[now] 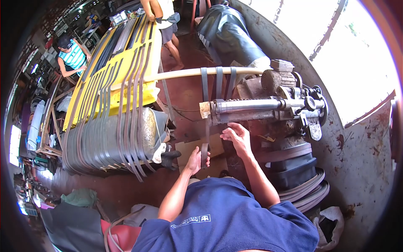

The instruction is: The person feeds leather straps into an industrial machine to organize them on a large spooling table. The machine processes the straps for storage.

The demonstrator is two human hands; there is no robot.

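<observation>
1. Left hand [196,159]: closed on a coiled metal strip [205,154] hanging below the roller machine [268,107].
2. Right hand [236,136]: fingers curled, gripping nothing visible, just right of the strip, beneath the machine.

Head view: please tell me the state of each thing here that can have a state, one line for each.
left hand: curled around a small strip coil, holding it.
strip coil: wound up, held on edge.
right hand: fingers bent, under the machine, holding nothing that I can see.
roller machine: running or stopped, cannot tell.
long strips: draped over the yellow table, ends hanging down.
</observation>
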